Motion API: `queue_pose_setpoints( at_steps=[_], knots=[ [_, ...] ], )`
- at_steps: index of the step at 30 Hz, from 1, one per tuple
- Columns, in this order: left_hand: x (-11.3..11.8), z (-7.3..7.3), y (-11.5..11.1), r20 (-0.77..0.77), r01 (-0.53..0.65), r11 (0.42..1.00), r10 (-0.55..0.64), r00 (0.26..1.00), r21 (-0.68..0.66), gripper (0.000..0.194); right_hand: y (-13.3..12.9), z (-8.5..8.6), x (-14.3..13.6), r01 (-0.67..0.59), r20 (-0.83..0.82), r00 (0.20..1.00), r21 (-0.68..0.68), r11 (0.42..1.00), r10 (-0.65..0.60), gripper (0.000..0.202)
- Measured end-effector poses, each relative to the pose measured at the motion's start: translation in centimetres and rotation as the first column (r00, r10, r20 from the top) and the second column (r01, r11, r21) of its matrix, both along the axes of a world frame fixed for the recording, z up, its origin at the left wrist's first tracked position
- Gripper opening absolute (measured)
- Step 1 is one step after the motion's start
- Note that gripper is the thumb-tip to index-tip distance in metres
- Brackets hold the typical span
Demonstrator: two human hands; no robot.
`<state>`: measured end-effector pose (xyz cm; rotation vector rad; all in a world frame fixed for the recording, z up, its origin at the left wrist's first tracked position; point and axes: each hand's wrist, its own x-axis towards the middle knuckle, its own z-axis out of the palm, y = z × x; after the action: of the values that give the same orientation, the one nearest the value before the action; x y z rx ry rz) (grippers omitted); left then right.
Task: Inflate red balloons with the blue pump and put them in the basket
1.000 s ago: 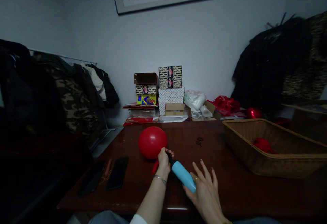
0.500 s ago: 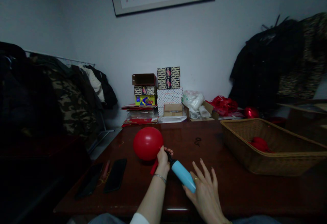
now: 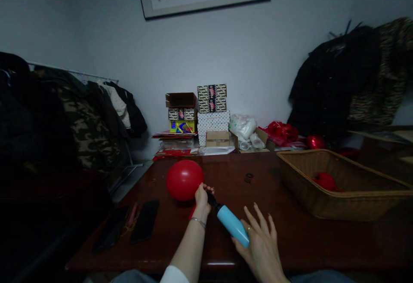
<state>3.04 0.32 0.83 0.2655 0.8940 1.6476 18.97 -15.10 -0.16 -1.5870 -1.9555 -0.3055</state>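
Low in the middle of the frame, a red balloon (image 3: pixel 184 179), part inflated, rests on the dark worktop (image 3: pixel 290 235) with its neck on the black nozzle of a light blue hand pump (image 3: pixel 232 225). The left hand (image 3: pixel 201 197) is pinched tight round that neck and nozzle. The right hand (image 3: pixel 260 246) presses its palm on the pump's rear end, fingers spread apart. If the pinch loosens, the neck could slip off the nozzle and the air escape; a skewed push could twist the pump free. Two dark phones (image 3: pixel 145 222) lie lower left, a wicker basket (image 3: pixel 351 205) with red balloons at right.
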Motion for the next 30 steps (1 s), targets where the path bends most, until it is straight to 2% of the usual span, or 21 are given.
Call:
queue_pose_setpoints(
  at_steps=[8, 10, 14, 22, 26, 30],
  knots=[
    [-2.8, 0.4, 1.0, -0.013, 0.019, 1.0, -0.019, 1.0, 0.018, 0.026, -0.4, -1.5, 2.5, 0.009, 0.035, 0.999, 0.065, 0.998, -0.012, 0.037],
    [-3.8, 0.4, 1.1, -0.021, 0.026, 1.0, -0.026, 0.999, 0.013, 0.027, -0.3, -2.2, 3.8, 0.056, 0.041, 0.997, 0.092, 0.994, -0.06, 0.039],
    [-5.0, 0.0, 0.9, -0.03, 0.054, 0.999, -0.054, 0.998, 0.002, 0.025, 1.0, -4.1, 6.6, 0.23, 0.059, 0.97, 0.092, 0.969, -0.235, 0.045],
    [-4.7, -0.5, 0.0, -0.061, 0.179, 0.984, -0.18, 0.982, -0.025, 0.023, 5.3, -8.1, 11.2, 0.498, 0.228, 0.842, 0.021, 0.867, -0.489, 0.05],
    [-4.4, -0.9, -0.2, -0.052, 0.196, 0.98, -0.198, 0.979, -0.031, 0.021, 6.6, -9.2, 12.5, 0.561, 0.297, 0.79, 0.007, 0.828, -0.537, 0.048],
    [-3.9, -1.2, -0.5, -0.035, 0.211, 0.976, -0.213, 0.976, -0.052, 0.021, 7.1, -9.7, 13.2, 0.588, 0.306, 0.776, -0.033, 0.808, -0.552, 0.048]
  ],
)
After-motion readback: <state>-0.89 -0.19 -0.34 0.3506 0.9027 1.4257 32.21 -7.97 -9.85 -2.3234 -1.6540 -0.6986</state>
